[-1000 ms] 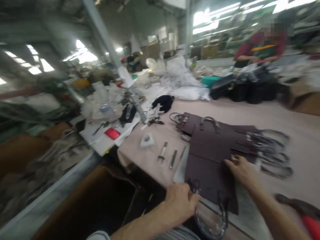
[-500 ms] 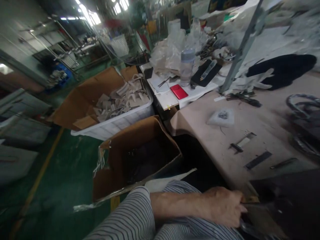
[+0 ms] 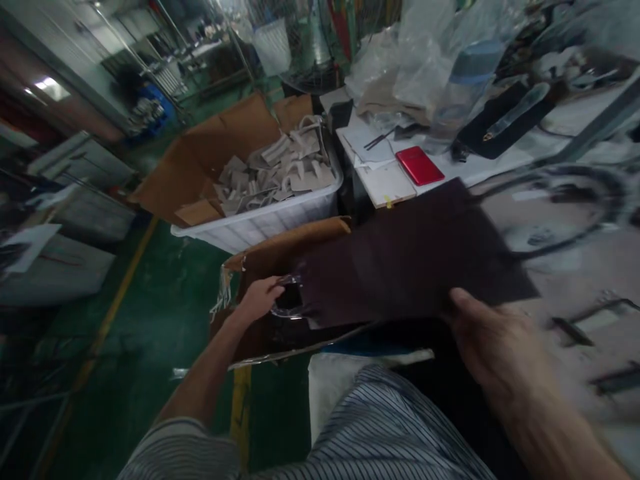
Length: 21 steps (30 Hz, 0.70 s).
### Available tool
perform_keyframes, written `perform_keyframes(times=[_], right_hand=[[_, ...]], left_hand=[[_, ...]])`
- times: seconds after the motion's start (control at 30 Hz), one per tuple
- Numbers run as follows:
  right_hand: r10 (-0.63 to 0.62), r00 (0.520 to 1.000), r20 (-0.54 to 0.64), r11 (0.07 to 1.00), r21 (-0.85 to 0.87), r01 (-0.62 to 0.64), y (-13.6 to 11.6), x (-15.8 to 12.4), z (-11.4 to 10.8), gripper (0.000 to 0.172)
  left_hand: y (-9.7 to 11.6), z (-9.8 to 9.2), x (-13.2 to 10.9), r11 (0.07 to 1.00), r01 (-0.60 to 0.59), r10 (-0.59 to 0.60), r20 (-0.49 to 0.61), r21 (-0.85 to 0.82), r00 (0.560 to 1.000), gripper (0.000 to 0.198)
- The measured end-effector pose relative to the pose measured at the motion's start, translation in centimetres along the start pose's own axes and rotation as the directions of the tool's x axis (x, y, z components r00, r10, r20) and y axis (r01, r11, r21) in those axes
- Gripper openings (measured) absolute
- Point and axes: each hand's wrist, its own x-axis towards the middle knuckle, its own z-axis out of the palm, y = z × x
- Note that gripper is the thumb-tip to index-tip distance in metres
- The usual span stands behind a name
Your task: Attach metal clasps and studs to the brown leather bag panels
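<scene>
A dark brown bag body (image 3: 400, 260), spread out flat, stretches from above the cardboard box (image 3: 280, 243) to the table on the right. It has a looped handle at each end. Around the short, plastic-wrapped handle (image 3: 287, 312) at its left end, the fingers of my left hand (image 3: 260, 298) are closed. My right hand (image 3: 487, 333) grips the near edge of the bag body, thumb on top and the other fingers hidden beneath. The long far handle (image 3: 555, 173) loops over the table at the right.
Behind the box stands a white bin (image 3: 260, 223) heaped with pale cut pieces. A red phone (image 3: 419, 165), a lidded clear bottle (image 3: 470, 83) and a black pouch (image 3: 500, 127) lie or stand on the white tabletop. Small tools (image 3: 575, 327) lie on the right table.
The brown bag body has come off the right table and now spans over the cardboard box. Both hands now hold it; before, only one hand showed, at the table edge. The view has shifted.
</scene>
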Motion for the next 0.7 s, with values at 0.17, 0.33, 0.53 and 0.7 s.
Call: perform_keyframes(times=[0.17, 0.33, 0.53, 0.7], right_hand=[[0.377, 0.913, 0.157, 0.911, -0.241, -0.335, 9.0, 0.9, 9.9, 0.035], [0.536, 0.843, 0.045, 0.778, -0.414, -0.472, 15.1, -0.5, 8.5, 0.025], [0.514, 0.857, -0.035, 0.768, -0.426, -0.478, 13.8, -1.1, 0.5, 0.030], [0.388, 0.915, -0.111, 0.842, -0.361, -0.401, 9.9, -1.6, -4.6, 0.051]], left_hand=[[-11.0, -4.0, -0.2, 0.879, 0.440, -0.415, -0.158, 0.184, 0.896, 0.039], [-14.2, -0.5, -0.7, 0.808, 0.551, -0.549, -0.076, 0.209, 0.833, 0.040], [-10.5, 10.9, -1.4, 0.833, 0.503, -0.548, 0.215, 0.230, 0.808, 0.029], [-3.8, 17.9, -1.6, 0.927, 0.328, -0.375, 0.440, 0.182, 0.816, 0.026]])
